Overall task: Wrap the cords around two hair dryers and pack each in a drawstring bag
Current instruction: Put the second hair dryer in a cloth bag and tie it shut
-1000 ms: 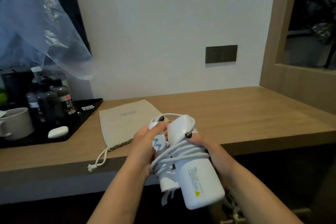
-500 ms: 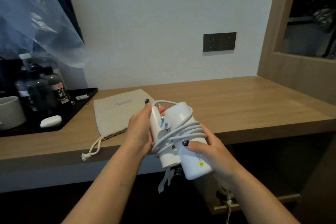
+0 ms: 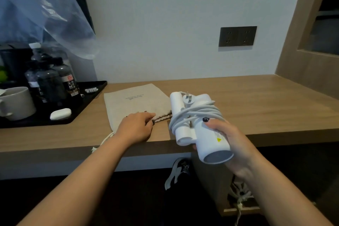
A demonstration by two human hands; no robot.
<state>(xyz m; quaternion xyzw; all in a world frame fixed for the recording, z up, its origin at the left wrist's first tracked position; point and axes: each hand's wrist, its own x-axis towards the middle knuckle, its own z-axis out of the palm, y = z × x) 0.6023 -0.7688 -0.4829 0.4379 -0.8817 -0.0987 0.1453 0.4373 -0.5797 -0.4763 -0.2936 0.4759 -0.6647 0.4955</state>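
Hair dryer with wrapped cord gripped in right hand, left hand pinching drawstring bag opening

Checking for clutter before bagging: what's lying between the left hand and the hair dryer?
In the head view, only the drawstring bag's gathered mouth and bare desk lie between the left hand and the hair dryer.

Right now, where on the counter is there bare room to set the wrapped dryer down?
The wooden counter is bare from the hair dryer right to the side panel, below the wall socket. Left is crowded: the drawstring bag under the left hand, then the black tray of bottles.
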